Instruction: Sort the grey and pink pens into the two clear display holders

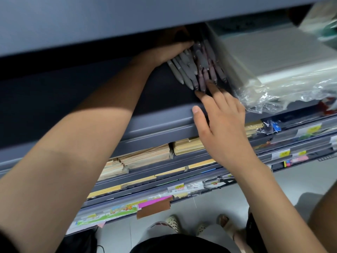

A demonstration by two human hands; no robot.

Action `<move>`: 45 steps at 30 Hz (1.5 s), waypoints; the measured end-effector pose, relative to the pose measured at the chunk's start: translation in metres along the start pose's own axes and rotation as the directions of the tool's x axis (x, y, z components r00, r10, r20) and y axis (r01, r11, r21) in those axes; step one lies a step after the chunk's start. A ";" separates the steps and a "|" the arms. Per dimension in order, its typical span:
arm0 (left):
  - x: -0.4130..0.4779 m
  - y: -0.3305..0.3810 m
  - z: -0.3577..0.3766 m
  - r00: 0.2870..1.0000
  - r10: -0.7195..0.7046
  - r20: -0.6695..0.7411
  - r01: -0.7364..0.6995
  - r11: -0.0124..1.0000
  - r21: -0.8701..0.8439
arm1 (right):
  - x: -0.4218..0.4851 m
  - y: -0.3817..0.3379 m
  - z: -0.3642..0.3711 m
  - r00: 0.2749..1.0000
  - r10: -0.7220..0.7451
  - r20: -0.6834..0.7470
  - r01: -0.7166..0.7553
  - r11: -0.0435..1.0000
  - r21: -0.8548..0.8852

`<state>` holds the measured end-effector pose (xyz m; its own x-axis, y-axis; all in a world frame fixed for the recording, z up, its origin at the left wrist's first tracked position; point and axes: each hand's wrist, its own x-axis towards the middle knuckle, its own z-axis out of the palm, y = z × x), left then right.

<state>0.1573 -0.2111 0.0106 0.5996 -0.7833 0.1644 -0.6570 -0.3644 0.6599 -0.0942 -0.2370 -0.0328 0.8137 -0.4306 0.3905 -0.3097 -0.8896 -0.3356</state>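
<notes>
Grey pens [184,70] beside dusky pink pens [207,75] on a dark blue-grey shelf [164,121].

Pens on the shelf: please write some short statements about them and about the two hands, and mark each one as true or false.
1. The grey pens lie to the left of the pink pens. True.
2. The right hand holds one pen lifted off the shelf. False: its straight fingers touch the near tips of the pink pens, which lie in the pile.
3. The left hand is at the far end of the pens, under the upper shelf. True.
4. The crumpled clear plastic lies to the left of the pens. False: it lies to their right.
</notes>
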 end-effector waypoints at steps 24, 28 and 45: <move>0.023 0.006 0.006 0.999 0.012 0.046 -0.009 0.997 -0.076 | 0.029 -0.016 -0.011 0.953 0.160 -0.256 -0.179 0.982 -0.054; 0.027 0.004 0.008 1.000 0.001 0.017 0.000 0.995 -0.097 | 0.032 -0.015 -0.010 0.964 0.164 -0.209 -0.178 0.983 -0.049; 0.036 0.005 0.003 0.998 -0.009 0.055 0.018 0.986 -0.164 | 0.038 -0.014 -0.009 0.993 0.108 -0.057 -0.111 0.993 -0.042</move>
<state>0.1741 -0.2423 0.0170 0.5793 -0.8065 0.1180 -0.5623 -0.2906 0.7742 -0.0633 -0.2424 -0.0051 0.7461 -0.5323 0.3999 -0.4181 -0.8420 -0.3409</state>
